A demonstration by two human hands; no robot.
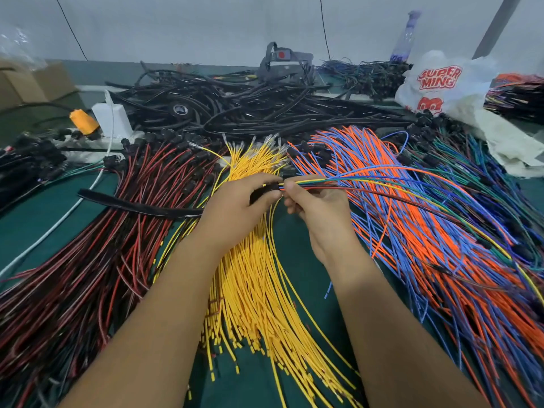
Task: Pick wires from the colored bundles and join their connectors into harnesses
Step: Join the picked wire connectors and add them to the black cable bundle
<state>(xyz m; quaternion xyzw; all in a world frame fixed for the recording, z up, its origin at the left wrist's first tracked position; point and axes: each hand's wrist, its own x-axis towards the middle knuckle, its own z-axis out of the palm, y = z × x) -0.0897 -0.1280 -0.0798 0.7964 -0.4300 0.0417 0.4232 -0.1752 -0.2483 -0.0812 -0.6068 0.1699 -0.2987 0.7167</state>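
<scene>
My left hand (pixel 235 201) grips one black plastic connector (pixel 265 191); my right hand (pixel 312 201) pinches its multicoloured wire strands (pixel 368 184). Bare green surface (pixel 300 260) shows between the yellow wire bundle (pixel 250 290) and orange-blue wire bundle (pixel 426 231).

"SUPER MING" on plastic bag (pixel 441 83)

Even, diffuse light falls from overhead, bright without harsh shadows. The wide-angle lens bends the far wall (pixel 206 28) and stretches the near corners. Far clutter looks soft; the near wires blur slightly.
</scene>
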